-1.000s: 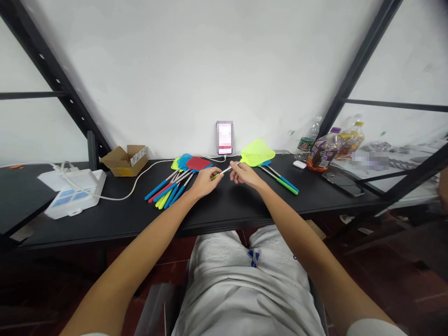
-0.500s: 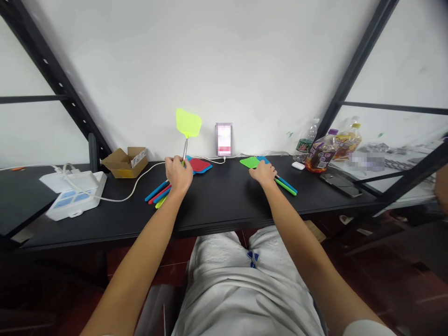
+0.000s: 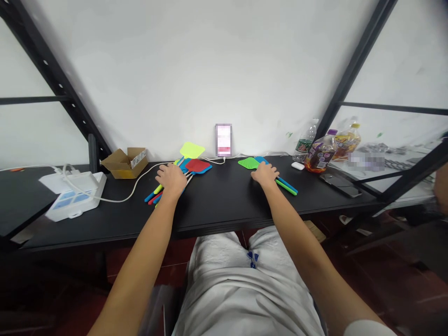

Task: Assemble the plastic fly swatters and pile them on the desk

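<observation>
My left hand point(image 3: 171, 178) is closed around the handle of a yellow fly swatter point(image 3: 192, 150), holding it low across a pile of other fly swatters. In that pile lie a red fly swatter point(image 3: 198, 165) and several blue ones, their handles fanned toward the table's front left. Farther right, my right hand point(image 3: 265, 174) bends over the shafts of a green fly swatter point(image 3: 248, 163) and a blue fly swatter point(image 3: 261, 159), fingers curled down. Its fingertips are hidden, so which shaft it grips does not show. Both swatters lie flat, handles pointing to the lower right.
A phone point(image 3: 223, 140) leans on the wall behind the black table point(image 3: 224, 200). To the left are an open cardboard box point(image 3: 126, 164) and a white power-strip case point(image 3: 79, 193) with a cable. Drink bottles point(image 3: 320, 153), a white earbud case point(image 3: 297, 165) and a dark phone point(image 3: 340, 185) lie right.
The yellow fly swatter went from between both hands to the left pile, raised upright by my left hand and now lowered. My right hand moved right onto the green and blue fly swatters.
</observation>
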### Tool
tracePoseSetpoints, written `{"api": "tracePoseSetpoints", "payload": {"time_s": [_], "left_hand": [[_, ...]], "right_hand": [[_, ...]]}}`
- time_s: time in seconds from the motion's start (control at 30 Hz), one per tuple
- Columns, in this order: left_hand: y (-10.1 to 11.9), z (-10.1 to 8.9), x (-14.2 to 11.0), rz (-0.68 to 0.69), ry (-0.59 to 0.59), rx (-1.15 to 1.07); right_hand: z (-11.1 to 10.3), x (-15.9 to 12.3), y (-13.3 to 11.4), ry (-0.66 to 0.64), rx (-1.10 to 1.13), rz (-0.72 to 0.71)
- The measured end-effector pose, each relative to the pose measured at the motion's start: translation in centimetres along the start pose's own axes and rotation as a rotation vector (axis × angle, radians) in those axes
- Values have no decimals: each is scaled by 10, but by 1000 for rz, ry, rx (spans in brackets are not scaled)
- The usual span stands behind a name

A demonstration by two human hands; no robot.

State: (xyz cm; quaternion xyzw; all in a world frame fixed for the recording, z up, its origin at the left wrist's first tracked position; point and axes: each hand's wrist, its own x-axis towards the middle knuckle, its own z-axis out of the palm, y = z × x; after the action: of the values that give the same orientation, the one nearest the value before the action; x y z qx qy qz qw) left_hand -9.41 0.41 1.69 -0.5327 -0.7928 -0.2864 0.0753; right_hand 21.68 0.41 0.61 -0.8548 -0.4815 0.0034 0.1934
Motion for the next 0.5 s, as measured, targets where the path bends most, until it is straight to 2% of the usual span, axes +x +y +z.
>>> {"api": "tracePoseSetpoints", "payload": {"time_s": [0.13,0.33,0.5], "left_hand": [[-9,-2,9,-73,-75,30],[-22,-8,26,-166,-251,128],[-24,-8,25,-132,-235,95]], "right_hand": [[0,1,1,20,-30,-4],[-1,2,-1,-53,-76,-55],[1,-2,-1,-63,-94,-130]]}}
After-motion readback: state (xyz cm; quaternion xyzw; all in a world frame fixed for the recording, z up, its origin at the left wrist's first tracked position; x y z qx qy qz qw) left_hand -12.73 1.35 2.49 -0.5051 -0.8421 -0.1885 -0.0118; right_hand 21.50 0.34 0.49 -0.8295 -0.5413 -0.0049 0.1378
